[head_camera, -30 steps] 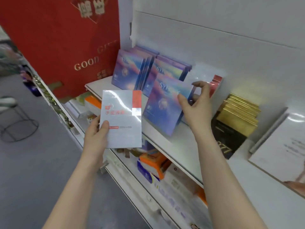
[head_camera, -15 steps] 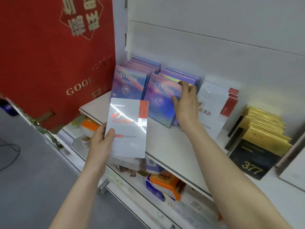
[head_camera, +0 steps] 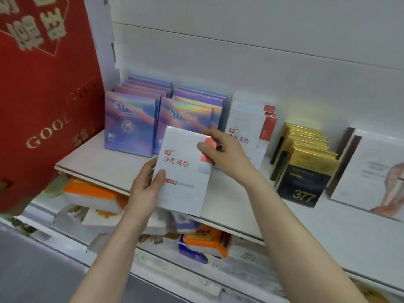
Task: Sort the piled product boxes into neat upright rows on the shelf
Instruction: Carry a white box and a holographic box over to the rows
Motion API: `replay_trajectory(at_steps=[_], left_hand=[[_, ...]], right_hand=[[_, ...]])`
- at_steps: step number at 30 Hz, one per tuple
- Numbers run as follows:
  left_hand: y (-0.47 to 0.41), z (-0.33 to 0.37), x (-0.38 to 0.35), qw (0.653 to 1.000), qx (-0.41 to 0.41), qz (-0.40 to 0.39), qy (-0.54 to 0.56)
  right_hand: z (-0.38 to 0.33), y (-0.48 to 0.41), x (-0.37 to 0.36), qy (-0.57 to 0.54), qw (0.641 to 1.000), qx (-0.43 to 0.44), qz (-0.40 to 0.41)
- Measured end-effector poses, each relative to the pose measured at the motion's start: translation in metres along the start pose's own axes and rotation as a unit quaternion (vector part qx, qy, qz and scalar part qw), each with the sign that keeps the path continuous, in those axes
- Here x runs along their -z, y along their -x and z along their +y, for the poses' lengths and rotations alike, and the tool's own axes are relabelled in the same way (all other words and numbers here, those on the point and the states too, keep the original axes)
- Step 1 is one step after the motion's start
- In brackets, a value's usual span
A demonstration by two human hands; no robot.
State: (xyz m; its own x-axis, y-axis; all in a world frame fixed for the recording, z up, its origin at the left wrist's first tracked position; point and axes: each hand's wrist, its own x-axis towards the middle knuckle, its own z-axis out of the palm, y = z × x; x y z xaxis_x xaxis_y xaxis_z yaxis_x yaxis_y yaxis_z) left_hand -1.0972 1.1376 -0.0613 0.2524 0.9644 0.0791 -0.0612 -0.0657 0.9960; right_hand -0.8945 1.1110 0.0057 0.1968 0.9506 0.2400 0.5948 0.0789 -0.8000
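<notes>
One white box (head_camera: pixel 181 171) was up in front of the shelf (head_camera: pixel 105 169), over its front edge, face toward my feed and slightly tilted. I saw the left hand (head_camera: pixel 142 189) gripping its lower left edge, thumb flat on the face. The right hand (head_camera: pixel 227 154) pinched the upper right corner at the red patch, fingers (head_camera: pixel 213 134) curled over the top edge. Behind it, two upright rows of purple boxes (head_camera: pixel 130 123) stood on the shelf. A row of matching white boxes (head_camera: pixel 247 125) stood just beside them, then gold-and-black boxes (head_camera: pixel 306 169). At far left hung a red bag (head_camera: pixel 43 88).
</notes>
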Motion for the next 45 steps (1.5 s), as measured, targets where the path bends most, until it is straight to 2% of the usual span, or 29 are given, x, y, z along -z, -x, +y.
replay_trajectory(at_steps=[2,7,10,12,14,17,21,29,33,38,45], left_hand=[[-0.003,0.001,-0.014,0.999,-0.009,-0.038,-0.006],[-0.009,-0.001,-0.046,0.984,-0.103,-0.076,-0.124],[-0.008,-0.008,-0.066,0.943,-0.186,-0.148,-0.234],[-0.01,-0.015,-0.079,0.9,-0.231,-0.191,-0.317],[-0.014,-0.022,-0.09,0.869,-0.242,-0.222,-0.37],[-0.019,-0.029,-0.099,0.85,-0.244,-0.23,-0.407],[-0.023,-0.033,-0.101,0.836,-0.266,-0.213,-0.431],[-0.031,-0.035,-0.097,0.826,-0.273,-0.217,-0.443],[-0.03,-0.033,-0.097,0.838,-0.27,-0.2,-0.43],[0.002,-0.026,-0.108,0.858,-0.268,-0.196,-0.391],[0.096,-0.014,-0.173,0.875,-0.264,-0.272,-0.302]], right_hand=[[0.003,0.007,0.02,-0.019,0.999,-0.016,0.028],[0.008,0.021,0.077,0.075,0.99,-0.021,0.116],[0.017,0.021,0.096,0.096,0.981,-0.042,0.161],[0.024,0.017,0.098,0.159,0.97,-0.045,0.178],[0.032,0.012,0.099,0.247,0.949,-0.04,0.192],[0.039,0.01,0.099,0.358,0.916,-0.025,0.18],[0.038,0.006,0.098,0.389,0.906,-0.008,0.169],[0.04,0.007,0.084,0.447,0.876,-0.003,0.184],[0.044,0.038,0.082,0.441,0.871,-0.006,0.218],[0.058,0.128,0.081,0.402,0.875,-0.018,0.267],[0.092,0.279,0.098,0.353,0.866,-0.13,0.33]])
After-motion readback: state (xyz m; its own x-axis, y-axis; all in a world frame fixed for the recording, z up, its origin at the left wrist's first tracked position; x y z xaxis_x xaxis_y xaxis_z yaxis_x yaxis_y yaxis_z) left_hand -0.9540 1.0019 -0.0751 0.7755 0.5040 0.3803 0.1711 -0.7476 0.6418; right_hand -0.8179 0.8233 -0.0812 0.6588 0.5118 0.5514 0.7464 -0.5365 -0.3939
